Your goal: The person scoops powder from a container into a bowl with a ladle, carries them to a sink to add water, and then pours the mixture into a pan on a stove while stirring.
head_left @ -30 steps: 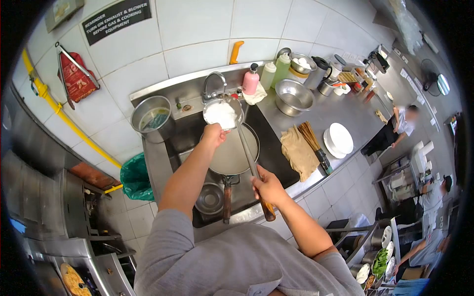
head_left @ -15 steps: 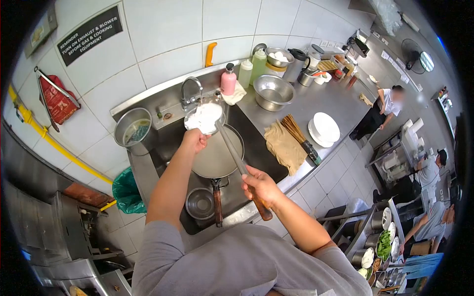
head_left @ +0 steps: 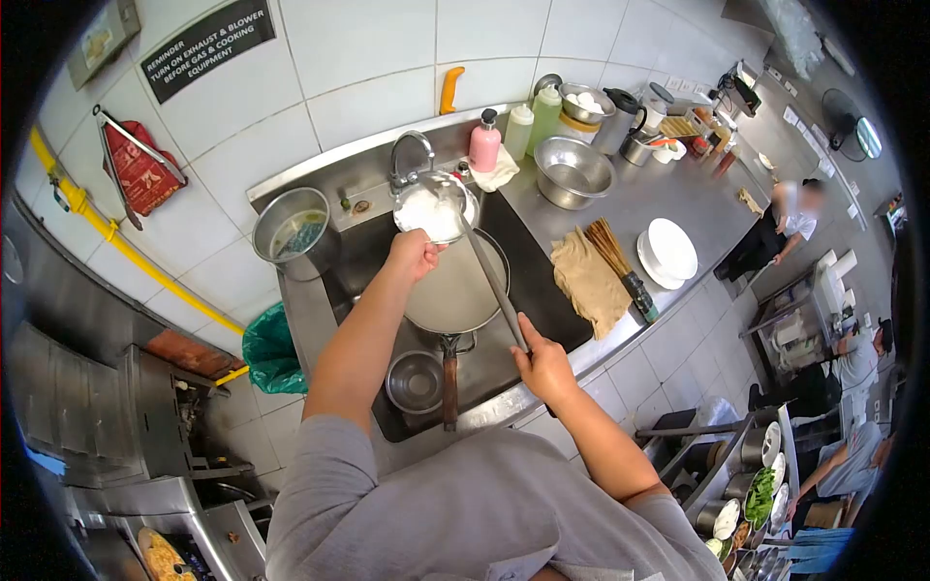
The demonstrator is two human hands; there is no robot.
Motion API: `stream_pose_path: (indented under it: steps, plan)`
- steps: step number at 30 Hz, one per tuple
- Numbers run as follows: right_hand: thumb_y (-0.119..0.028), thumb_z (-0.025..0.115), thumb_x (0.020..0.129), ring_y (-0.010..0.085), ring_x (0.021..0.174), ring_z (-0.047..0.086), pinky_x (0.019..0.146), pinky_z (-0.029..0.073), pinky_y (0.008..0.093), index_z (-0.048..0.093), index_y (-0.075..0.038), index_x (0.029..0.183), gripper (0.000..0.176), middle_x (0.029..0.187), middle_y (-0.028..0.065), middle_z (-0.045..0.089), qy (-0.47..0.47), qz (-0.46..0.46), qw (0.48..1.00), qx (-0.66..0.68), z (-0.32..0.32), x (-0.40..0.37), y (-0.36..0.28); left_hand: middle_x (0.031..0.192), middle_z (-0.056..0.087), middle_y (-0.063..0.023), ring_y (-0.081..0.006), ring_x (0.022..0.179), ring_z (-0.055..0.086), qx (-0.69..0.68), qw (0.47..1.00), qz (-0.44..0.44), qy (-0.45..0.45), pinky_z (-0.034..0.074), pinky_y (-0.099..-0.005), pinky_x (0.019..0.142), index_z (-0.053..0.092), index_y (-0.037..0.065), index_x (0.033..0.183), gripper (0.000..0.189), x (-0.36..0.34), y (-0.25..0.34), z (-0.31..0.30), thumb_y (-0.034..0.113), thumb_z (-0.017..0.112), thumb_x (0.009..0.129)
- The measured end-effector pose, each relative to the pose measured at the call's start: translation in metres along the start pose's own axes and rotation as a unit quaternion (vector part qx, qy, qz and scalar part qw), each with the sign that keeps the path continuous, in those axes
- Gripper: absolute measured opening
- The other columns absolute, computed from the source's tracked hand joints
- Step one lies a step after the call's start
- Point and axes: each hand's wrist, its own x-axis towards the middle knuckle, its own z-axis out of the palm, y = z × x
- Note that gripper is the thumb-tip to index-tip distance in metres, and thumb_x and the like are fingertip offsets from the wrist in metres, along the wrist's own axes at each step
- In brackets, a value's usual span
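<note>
Under the tap (head_left: 415, 145), a round metal bowl (head_left: 469, 215) holds a white mass (head_left: 426, 208). Closed at its near edge are the fingers of my left hand (head_left: 415, 256). My right hand (head_left: 544, 368) wraps round the long metal handle (head_left: 494, 281) of a utensil that slants up to the bowl; its head is hidden in the white mass. Below the bowl, a wide pan (head_left: 450, 300) of cloudy pale liquid sits in the sink (head_left: 528, 329), its wooden handle (head_left: 449, 387) towards me. Beside that handle lies a small metal bowl (head_left: 415, 382).
A metal pot (head_left: 291, 237) stands left of the sink. To the right are a tan cloth (head_left: 589, 281), a stick bundle (head_left: 620, 261), white plates (head_left: 666, 250), a metal bowl (head_left: 573, 172) and a pink pump bottle (head_left: 484, 145). Other people work at far right.
My right hand has slid further up the utensil's handle, and the handle has shifted within the white mass. The whole view has moved slightly; my left hand stays at the bowl's edge.
</note>
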Motion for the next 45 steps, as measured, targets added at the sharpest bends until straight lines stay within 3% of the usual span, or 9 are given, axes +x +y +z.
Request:
stream_pose_path:
  steps: [6, 9, 11, 17, 20, 26, 37, 43, 45]
  plan:
    - [-0.015, 0.066, 0.093, 0.0289, 0.053, 0.059, 0.058, 0.050, 0.0403, 0.038, -0.005, 0.151, 0.065, 0.075, 0.0191, 0.065, 0.032, -0.074, 0.995, -0.067, 0.000, -0.008, -0.009, 0.089, 0.063, -0.0243, -0.0067, 0.051, 0.044, 0.008, 1.000, 0.000, 0.012, 0.034, -0.0218, 0.043, 0.053, -0.001, 0.106, 0.031, 0.003, -0.008, -0.009, -0.006, 0.042, 0.078]
    - [-0.014, 0.062, 0.097, 0.0190, 0.051, 0.055, 0.052, 0.046, 0.0335, 0.038, -0.004, 0.150, 0.059, 0.069, 0.0069, 0.058, -0.116, 0.165, 0.952, 0.229, -0.031, -0.015, -0.058, 0.089, 0.063, -0.0249, -0.0064, 0.050, 0.043, 0.011, 1.000, -0.016, 0.024, 0.034, -0.0220, 0.043, 0.053, -0.002, 0.104, 0.029, 0.003, -0.019, -0.024, -0.006, 0.043, 0.078]
    - [-0.011, 0.057, 0.100, 0.0119, 0.052, 0.051, 0.050, 0.041, 0.0266, 0.039, -0.004, 0.147, 0.050, 0.070, 0.0003, 0.052, -0.199, 0.197, 0.832, 0.480, -0.043, -0.016, -0.060, 0.095, 0.062, -0.0258, -0.0037, 0.050, 0.041, 0.044, 0.999, -0.009, -0.010, 0.037, -0.0214, 0.046, 0.046, 0.000, 0.108, 0.026, 0.003, -0.027, -0.040, -0.001, 0.046, 0.082]
    - [-0.021, 0.052, 0.102, 0.0100, 0.052, 0.035, 0.050, 0.031, 0.0237, 0.050, -0.012, 0.139, 0.038, 0.076, 0.0017, 0.049, -0.227, 0.319, 0.618, 0.682, -0.083, -0.022, -0.071, 0.089, 0.063, -0.0242, -0.0043, 0.048, 0.038, -0.005, 0.999, -0.019, 0.034, 0.033, -0.0226, 0.043, 0.050, -0.002, 0.107, 0.029, -0.037, -0.034, -0.069, -0.003, 0.044, 0.079]
    - [-0.020, 0.054, 0.102, 0.0106, 0.051, 0.037, 0.048, 0.032, 0.0246, 0.049, -0.012, 0.141, 0.040, 0.076, 0.0021, 0.050, -0.253, 0.301, 0.621, 0.678, -0.080, -0.029, -0.065, 0.090, 0.064, -0.0229, -0.0036, 0.047, 0.036, -0.013, 1.000, 0.000, 0.025, 0.035, -0.0228, 0.044, 0.049, -0.002, 0.108, 0.027, -0.065, -0.031, -0.081, 0.000, 0.045, 0.081]
    - [-0.007, 0.062, 0.096, 0.0121, 0.049, 0.052, 0.047, 0.041, 0.0254, 0.029, -0.006, 0.156, 0.069, 0.070, 0.0023, 0.055, -0.248, 0.117, 0.825, 0.494, -0.046, -0.043, -0.061, 0.081, 0.063, -0.0142, -0.0037, 0.046, 0.033, 0.022, 0.998, 0.039, 0.032, 0.035, -0.0222, 0.047, 0.053, -0.003, 0.110, 0.028, -0.120, -0.016, -0.113, 0.009, 0.049, 0.085]
    - [-0.004, 0.067, 0.092, 0.0062, 0.055, 0.050, 0.051, 0.042, 0.0227, 0.044, -0.009, 0.150, 0.063, 0.070, -0.0011, 0.053, -0.192, -0.016, 0.965, 0.176, -0.009, -0.049, -0.077, 0.084, 0.064, -0.0182, -0.0044, 0.049, 0.035, -0.038, 0.992, 0.073, 0.091, 0.033, -0.0219, 0.045, 0.054, -0.001, 0.108, 0.026, -0.179, -0.004, -0.167, 0.004, 0.047, 0.083]
    - [-0.007, 0.071, 0.088, 0.0212, 0.056, 0.058, 0.058, 0.049, 0.0312, 0.046, -0.007, 0.148, 0.065, 0.079, 0.0186, 0.065, -0.146, -0.168, 0.975, 0.011, 0.023, -0.033, -0.070, 0.083, 0.065, -0.0211, -0.0040, 0.049, 0.035, -0.060, 0.984, 0.111, 0.124, 0.034, -0.0219, 0.045, 0.053, -0.001, 0.111, 0.028, -0.192, -0.019, -0.186, 0.005, 0.049, 0.084]
    - [-0.011, 0.069, 0.088, 0.0468, 0.072, 0.063, 0.068, 0.053, 0.0476, 0.043, -0.006, 0.148, 0.066, 0.087, 0.0306, 0.065, -0.174, -0.162, 0.970, -0.050, 0.036, -0.027, -0.072, 0.083, 0.065, -0.0215, -0.0043, 0.049, 0.036, -0.074, 0.980, 0.126, 0.138, 0.033, -0.0220, 0.045, 0.052, -0.001, 0.112, 0.029, -0.195, -0.023, -0.185, 0.004, 0.049, 0.083]
